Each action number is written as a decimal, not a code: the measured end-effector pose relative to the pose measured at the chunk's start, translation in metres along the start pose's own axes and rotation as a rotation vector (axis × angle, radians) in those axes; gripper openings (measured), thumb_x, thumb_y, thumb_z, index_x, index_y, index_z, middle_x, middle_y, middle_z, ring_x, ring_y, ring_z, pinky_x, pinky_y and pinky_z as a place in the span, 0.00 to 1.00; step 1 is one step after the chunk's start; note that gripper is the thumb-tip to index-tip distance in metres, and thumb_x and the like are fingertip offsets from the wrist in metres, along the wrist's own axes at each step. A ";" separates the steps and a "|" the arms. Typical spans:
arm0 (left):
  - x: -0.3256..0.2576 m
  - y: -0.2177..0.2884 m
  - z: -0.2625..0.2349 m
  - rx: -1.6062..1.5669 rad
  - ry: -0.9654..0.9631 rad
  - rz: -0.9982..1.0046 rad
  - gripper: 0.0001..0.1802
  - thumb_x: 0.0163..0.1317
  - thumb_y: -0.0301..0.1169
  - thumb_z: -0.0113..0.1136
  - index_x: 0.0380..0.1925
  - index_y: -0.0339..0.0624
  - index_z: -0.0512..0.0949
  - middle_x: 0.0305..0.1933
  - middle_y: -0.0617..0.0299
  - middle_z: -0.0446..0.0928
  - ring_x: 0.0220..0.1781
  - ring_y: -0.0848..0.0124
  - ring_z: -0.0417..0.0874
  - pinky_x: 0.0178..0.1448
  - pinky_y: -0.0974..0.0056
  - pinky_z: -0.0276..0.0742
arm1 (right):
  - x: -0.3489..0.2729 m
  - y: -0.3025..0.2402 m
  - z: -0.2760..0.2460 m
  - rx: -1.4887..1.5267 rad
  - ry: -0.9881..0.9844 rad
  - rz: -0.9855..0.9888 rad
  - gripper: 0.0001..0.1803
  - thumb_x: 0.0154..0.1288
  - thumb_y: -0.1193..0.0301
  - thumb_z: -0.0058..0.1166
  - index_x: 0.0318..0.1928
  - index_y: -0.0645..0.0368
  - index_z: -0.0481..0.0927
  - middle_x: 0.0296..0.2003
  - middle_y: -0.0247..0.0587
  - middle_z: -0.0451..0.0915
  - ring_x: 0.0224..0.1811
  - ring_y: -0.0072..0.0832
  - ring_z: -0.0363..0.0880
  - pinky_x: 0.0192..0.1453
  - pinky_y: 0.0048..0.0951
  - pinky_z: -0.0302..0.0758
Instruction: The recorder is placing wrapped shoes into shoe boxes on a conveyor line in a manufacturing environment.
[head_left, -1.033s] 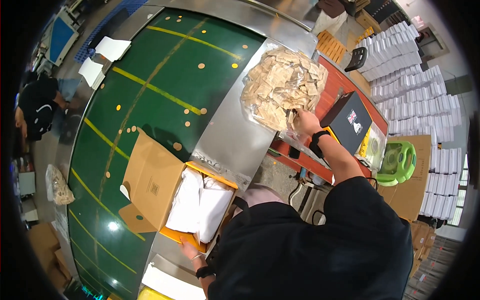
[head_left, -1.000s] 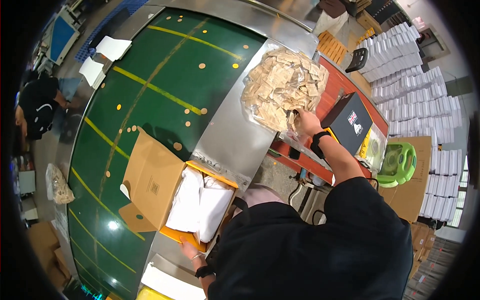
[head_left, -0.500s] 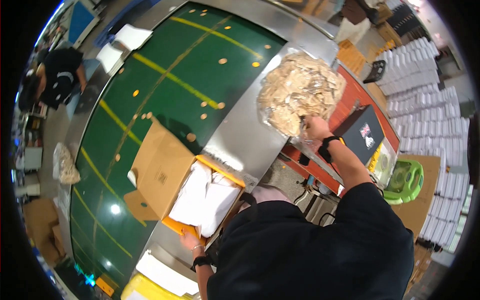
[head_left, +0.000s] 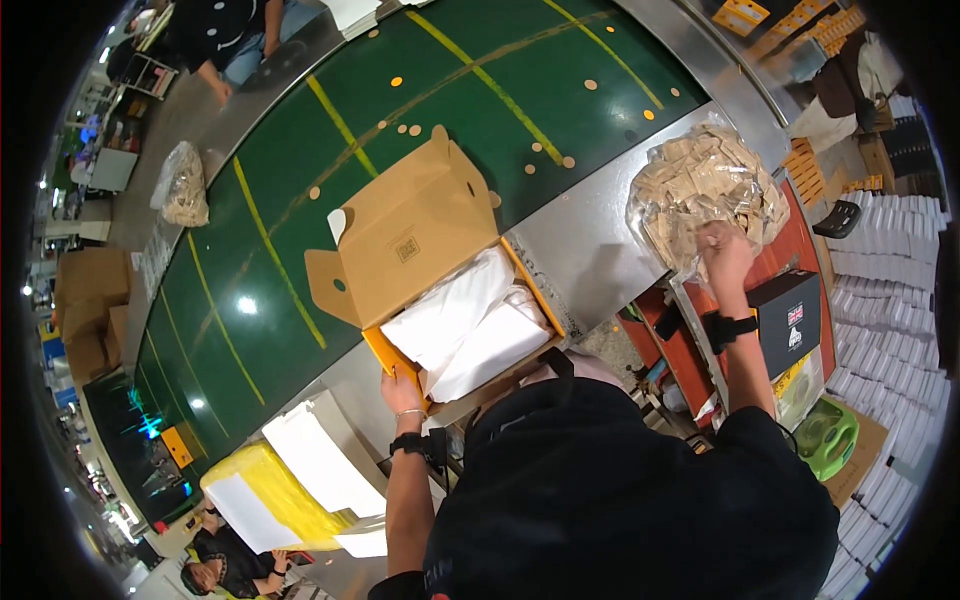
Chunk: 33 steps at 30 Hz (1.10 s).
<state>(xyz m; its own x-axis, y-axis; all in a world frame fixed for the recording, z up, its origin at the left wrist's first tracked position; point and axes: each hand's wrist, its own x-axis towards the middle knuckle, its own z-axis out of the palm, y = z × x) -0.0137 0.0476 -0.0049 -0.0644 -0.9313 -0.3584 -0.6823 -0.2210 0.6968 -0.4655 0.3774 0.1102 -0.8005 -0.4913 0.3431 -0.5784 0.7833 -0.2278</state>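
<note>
Box: open cardboard box (head_left: 425, 270) with white wrapped contents lies at the green conveyor's (head_left: 300, 200) edge, as a second ago.
Bag: clear bag of tan packets (head_left: 705, 195), on steel table (head_left: 590, 250).
Right hand (head_left: 722, 250): now deeper in bag; grip hidden, cannot tell.
Left hand (head_left: 402, 392): grip clamped on box corner, unchanged.

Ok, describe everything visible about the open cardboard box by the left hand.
The cardboard box is tan outside with an orange rim and lies open, its lid flap, with side tabs and a small printed label, thrown back over the green conveyor belt. White wrapped contents fill it. It straddles the belt's metal edge, and the left hand grips its near corner.
</note>
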 end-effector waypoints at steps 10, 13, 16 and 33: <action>-0.011 0.015 -0.005 0.095 0.019 0.051 0.13 0.67 0.30 0.49 0.41 0.28 0.75 0.31 0.48 0.79 0.29 0.61 0.79 0.36 0.60 0.73 | -0.016 -0.207 0.086 1.211 -1.048 0.446 0.16 0.64 0.59 0.58 0.47 0.55 0.80 0.34 0.27 0.79 0.33 0.15 0.73 0.33 0.19 0.72; -0.012 0.029 -0.005 0.132 -0.048 0.091 0.14 0.67 0.31 0.49 0.42 0.28 0.75 0.35 0.39 0.80 0.38 0.45 0.81 0.42 0.54 0.74 | 0.013 -0.208 0.132 1.169 -0.773 0.727 0.22 0.70 0.54 0.47 0.57 0.53 0.73 0.45 0.31 0.77 0.46 0.18 0.74 0.43 0.27 0.75; -0.004 0.032 -0.007 0.153 -0.080 0.115 0.14 0.67 0.31 0.48 0.41 0.27 0.75 0.35 0.38 0.80 0.38 0.43 0.80 0.42 0.54 0.75 | 0.042 -0.227 0.162 1.112 -0.899 0.751 0.30 0.71 0.45 0.38 0.60 0.53 0.69 0.52 0.33 0.75 0.53 0.23 0.72 0.54 0.33 0.73; -0.043 0.087 -0.086 0.531 -0.150 0.250 0.15 0.59 0.35 0.58 0.38 0.33 0.78 0.35 0.44 0.80 0.37 0.49 0.81 0.41 0.58 0.77 | -0.049 -0.219 0.043 0.791 -0.397 -0.587 0.35 0.63 0.79 0.46 0.69 0.72 0.50 0.67 0.63 0.57 0.72 0.47 0.54 0.73 0.34 0.51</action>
<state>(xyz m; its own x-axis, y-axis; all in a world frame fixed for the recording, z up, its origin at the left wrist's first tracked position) -0.0078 0.0431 0.1248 -0.3450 -0.8769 -0.3348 -0.9011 0.2097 0.3794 -0.3063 0.2132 0.1037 -0.2743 -0.9130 0.3021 -0.7138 -0.0172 -0.7001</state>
